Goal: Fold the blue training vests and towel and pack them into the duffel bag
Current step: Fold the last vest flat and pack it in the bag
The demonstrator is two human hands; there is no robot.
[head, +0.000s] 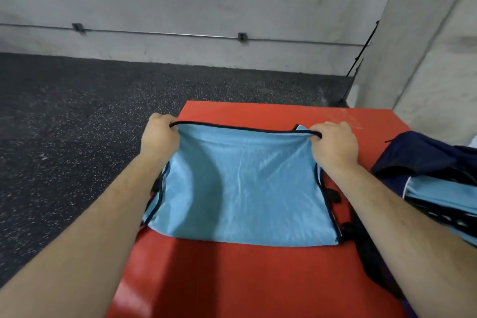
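Two hands, left (pixel 161 134) and right (pixel 335 142), pinch the blue vest (pixel 240 188) on a red mat (pixel 232 279) beside the duffel bag (pixel 426 157).

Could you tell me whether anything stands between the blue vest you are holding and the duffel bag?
Nothing visible does. The left hand and right hand grip the blue vest by its far edge on the red mat; the duffel bag lies just to its right.

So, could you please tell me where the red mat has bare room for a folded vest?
The flat red mat is bare nearer than the light blue, dark-trimmed vest, plus a strip beyond it. The navy duffel bag crowds the right.
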